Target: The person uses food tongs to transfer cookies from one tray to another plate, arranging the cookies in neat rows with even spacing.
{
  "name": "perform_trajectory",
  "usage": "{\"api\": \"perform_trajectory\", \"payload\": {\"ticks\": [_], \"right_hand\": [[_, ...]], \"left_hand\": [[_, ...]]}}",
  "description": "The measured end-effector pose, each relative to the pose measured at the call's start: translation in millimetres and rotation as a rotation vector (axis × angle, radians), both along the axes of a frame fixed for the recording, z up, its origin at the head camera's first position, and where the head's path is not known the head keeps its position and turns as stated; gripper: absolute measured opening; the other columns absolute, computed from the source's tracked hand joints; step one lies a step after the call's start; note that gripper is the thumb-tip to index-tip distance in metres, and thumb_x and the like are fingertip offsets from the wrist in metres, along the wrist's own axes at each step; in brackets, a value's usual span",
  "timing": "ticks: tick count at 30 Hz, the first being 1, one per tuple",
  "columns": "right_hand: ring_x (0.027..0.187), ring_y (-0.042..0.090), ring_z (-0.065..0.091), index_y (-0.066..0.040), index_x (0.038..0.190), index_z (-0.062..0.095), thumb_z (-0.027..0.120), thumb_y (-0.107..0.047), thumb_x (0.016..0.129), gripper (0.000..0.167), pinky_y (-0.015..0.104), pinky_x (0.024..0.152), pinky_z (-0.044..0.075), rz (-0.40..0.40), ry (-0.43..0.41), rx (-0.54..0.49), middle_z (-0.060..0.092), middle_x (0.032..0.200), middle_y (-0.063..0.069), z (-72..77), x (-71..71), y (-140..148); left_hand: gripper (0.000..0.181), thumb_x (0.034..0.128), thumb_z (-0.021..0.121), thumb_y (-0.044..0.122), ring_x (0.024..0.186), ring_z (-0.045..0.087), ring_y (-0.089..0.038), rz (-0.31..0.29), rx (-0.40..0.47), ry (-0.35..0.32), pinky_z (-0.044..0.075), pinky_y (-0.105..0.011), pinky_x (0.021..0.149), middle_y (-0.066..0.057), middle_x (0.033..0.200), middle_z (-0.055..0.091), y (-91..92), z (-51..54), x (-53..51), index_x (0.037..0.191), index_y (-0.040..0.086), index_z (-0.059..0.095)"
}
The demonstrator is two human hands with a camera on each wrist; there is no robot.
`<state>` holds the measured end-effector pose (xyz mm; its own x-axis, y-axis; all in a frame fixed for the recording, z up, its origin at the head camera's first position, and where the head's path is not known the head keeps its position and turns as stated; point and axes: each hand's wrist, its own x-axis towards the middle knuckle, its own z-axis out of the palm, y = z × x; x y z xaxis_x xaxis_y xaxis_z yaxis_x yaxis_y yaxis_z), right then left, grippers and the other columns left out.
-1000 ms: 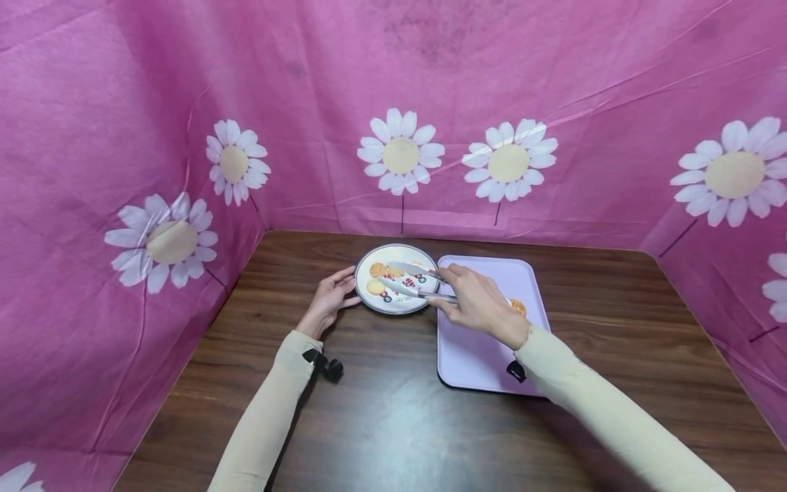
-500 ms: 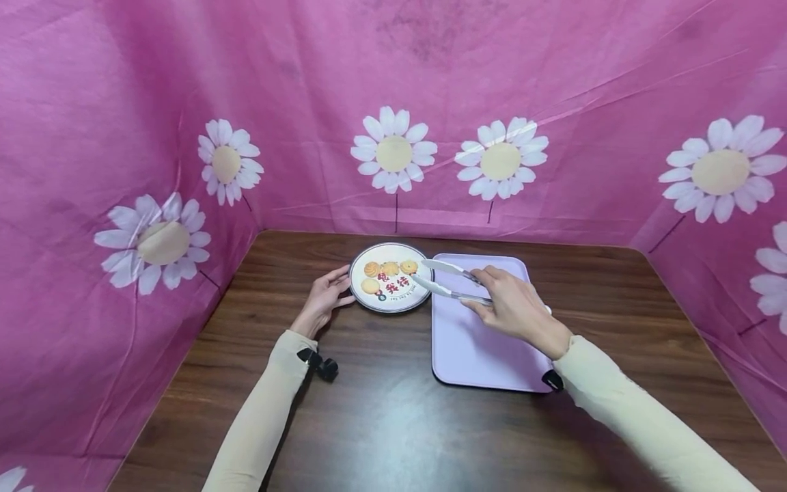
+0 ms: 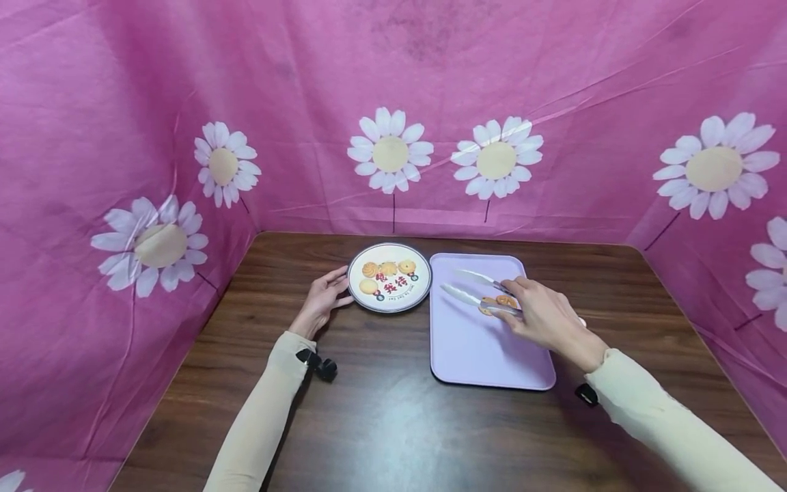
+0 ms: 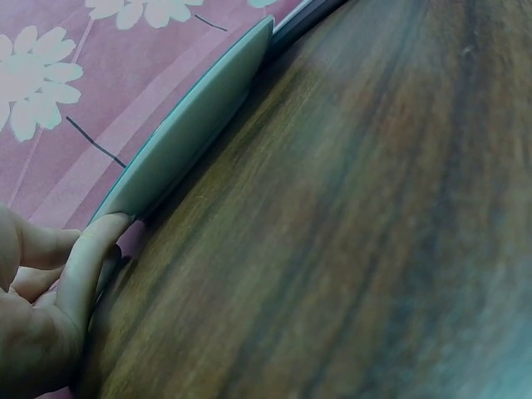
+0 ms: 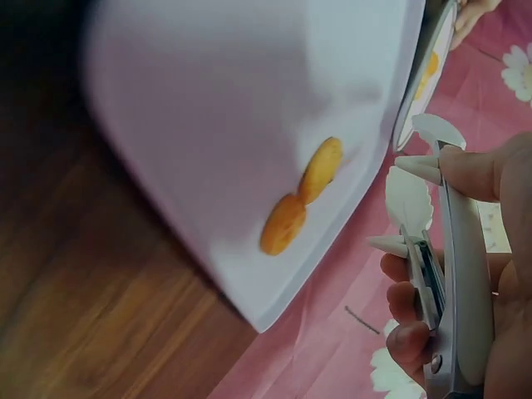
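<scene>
The work looks more than half done: four cookies (image 3: 368,286) lie on the plate (image 3: 389,253), its rim touched by the left hand (image 3: 322,301), fingers spread. Two cookies (image 5: 283,224) seem left on the tray (image 3: 467,359), where the right hand (image 3: 544,311) grips parted tongs (image 3: 465,295), holding nothing.

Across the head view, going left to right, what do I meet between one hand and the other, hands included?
Left hand, plate, tongs, right hand. The tray is left out; tongs and right hand overlap it.
</scene>
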<state>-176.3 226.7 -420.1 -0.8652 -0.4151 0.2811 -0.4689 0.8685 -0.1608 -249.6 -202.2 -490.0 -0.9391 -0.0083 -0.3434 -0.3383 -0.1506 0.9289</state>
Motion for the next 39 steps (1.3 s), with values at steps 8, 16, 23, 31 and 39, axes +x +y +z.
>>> {"api": "perform_trajectory", "payload": {"ticks": [8, 16, 23, 31, 39], "right_hand": [[0.079, 0.030, 0.069, -0.002, 0.123, 0.069, 0.082, -0.041, 0.087, 0.054, 0.052, 0.054, 0.059, -0.016, -0.027, 0.043, 0.071, 0.100, 0.013, -2.0, 13.3, 15.1], [0.071, 0.021, 0.061, -0.002, 0.119, 0.070, 0.083, -0.040, 0.086, 0.052, 0.046, 0.051, 0.055, -0.038, -0.053, 0.057, 0.070, 0.093, 0.011, -7.4, 19.7, 23.8], [0.066, 0.016, 0.051, -0.001, 0.118, 0.071, 0.083, -0.040, 0.086, 0.052, 0.034, 0.045, 0.045, -0.073, -0.085, 0.051, 0.065, 0.088, 0.006, -9.4, 24.3, 32.8], [0.064, 0.016, 0.052, -0.001, 0.116, 0.071, 0.083, -0.039, 0.085, 0.050, 0.038, 0.044, 0.047, -0.075, -0.059, 0.057, 0.066, 0.089, 0.008, -9.6, 30.0, 39.4], [0.068, 0.017, 0.059, -0.002, 0.118, 0.070, 0.083, -0.041, 0.086, 0.052, 0.044, 0.046, 0.051, -0.085, -0.052, 0.054, 0.068, 0.091, 0.008, -11.9, 39.7, 44.0]], "left_hand": [[0.051, 0.1080, 0.049, 0.001, 0.143, 0.047, -0.032, -0.016, 0.006, 0.013, 0.067, -0.026, 0.087, -0.027, 0.158, 0.045, -0.2, 1.3, 1.9, 0.158, 0.005, 0.043], [0.051, 0.1082, 0.048, 0.001, 0.141, 0.048, -0.030, -0.011, 0.001, 0.002, 0.067, -0.027, 0.087, -0.025, 0.158, 0.046, -1.4, -0.6, 1.8, 0.158, 0.005, 0.043], [0.051, 0.1084, 0.048, 0.001, 0.142, 0.047, -0.030, -0.013, -0.002, 0.004, 0.067, -0.027, 0.088, -0.025, 0.158, 0.045, -1.3, 0.5, 1.2, 0.158, 0.006, 0.042], [0.051, 0.1086, 0.048, 0.002, 0.144, 0.046, -0.032, -0.019, 0.002, 0.005, 0.066, -0.029, 0.091, -0.026, 0.159, 0.044, -1.6, 2.0, 1.2, 0.159, 0.006, 0.042], [0.050, 0.1084, 0.048, 0.001, 0.144, 0.046, -0.031, -0.015, 0.003, 0.006, 0.067, -0.027, 0.087, -0.025, 0.159, 0.046, -2.0, 2.6, 1.4, 0.158, 0.005, 0.043]]}}
